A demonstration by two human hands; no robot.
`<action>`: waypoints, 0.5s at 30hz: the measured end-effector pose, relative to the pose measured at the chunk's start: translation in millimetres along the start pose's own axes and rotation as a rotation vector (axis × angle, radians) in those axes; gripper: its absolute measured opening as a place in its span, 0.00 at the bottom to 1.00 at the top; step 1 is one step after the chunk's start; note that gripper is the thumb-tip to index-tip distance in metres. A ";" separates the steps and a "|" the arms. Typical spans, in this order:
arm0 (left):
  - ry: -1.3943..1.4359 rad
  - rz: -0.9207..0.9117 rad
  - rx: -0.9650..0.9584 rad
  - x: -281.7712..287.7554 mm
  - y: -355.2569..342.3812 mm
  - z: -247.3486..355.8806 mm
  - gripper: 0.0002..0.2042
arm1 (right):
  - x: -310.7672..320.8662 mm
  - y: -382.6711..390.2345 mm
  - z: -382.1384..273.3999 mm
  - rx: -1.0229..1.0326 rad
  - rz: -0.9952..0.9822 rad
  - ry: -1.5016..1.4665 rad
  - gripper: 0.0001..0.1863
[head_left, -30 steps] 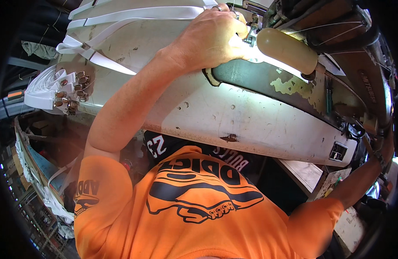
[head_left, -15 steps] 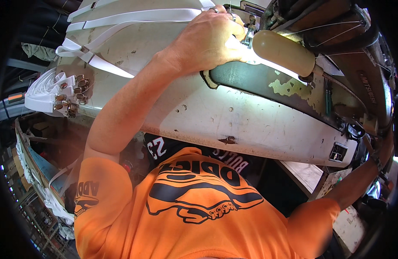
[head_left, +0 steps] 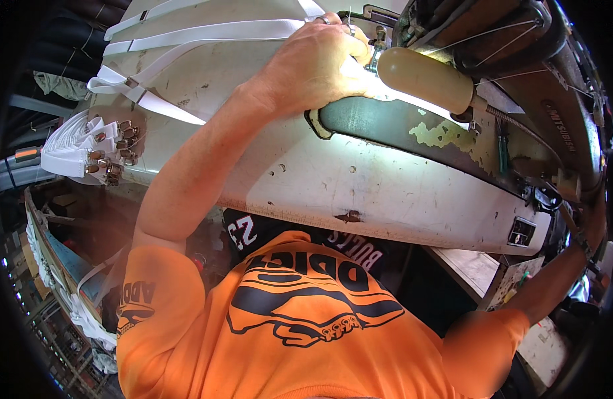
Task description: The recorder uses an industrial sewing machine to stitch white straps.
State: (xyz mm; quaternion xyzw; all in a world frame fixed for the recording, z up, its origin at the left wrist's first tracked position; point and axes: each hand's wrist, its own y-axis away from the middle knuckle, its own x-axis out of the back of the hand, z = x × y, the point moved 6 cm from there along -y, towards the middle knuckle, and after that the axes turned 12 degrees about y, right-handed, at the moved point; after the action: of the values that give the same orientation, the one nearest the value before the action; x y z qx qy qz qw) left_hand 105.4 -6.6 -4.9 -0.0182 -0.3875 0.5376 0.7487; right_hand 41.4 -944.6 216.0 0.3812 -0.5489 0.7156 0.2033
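My left hand (head_left: 323, 63) is at the sewing machine's needle area, with rings on its fingers. Its fingers are bent and pressed together on a white strap (head_left: 309, 8), whose held part is mostly hidden under the hand. My right arm (head_left: 552, 282) reaches up along the right side of the sewing machine (head_left: 552, 126). Its wrist wears a bracelet; the hand beyond is in shadow near the machine's end and its fingers do not show. Beside my left fingers, a cream-coloured cylinder (head_left: 426, 80) is mounted on the machine, with bright light below it.
Several white straps (head_left: 207, 33) with metal buckles stretch over the worn pale table (head_left: 386, 179). A bundle of white straps with metal clips (head_left: 94, 146) hangs over its left end. A green-handled tool (head_left: 502, 153) lies by the machine bed (head_left: 379, 123). Thin threads run above.
The whole view has shifted slightly. My left hand stays at the needle area on the strap, and my right arm keeps nearly the same pose.
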 end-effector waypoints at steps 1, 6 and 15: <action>-0.022 0.002 -0.002 0.8 1.6 -0.4 0.19 | -22.5 -3.0 13.6 -0.001 0.011 -0.011 0.26; -0.138 -0.125 0.024 -14.4 -19.9 12.3 0.20 | -107.2 31.6 -43.9 -0.070 0.066 -0.070 0.26; -0.093 -0.067 0.001 -7.2 -11.8 8.9 0.20 | -80.2 17.4 -51.6 -0.069 0.115 0.026 0.25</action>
State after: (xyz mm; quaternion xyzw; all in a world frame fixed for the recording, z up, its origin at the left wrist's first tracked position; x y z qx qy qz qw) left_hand 108.5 -20.9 2.5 0.0200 -0.4221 0.5125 0.7475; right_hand 62.7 -891.3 137.8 0.3326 -0.5916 0.7115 0.1820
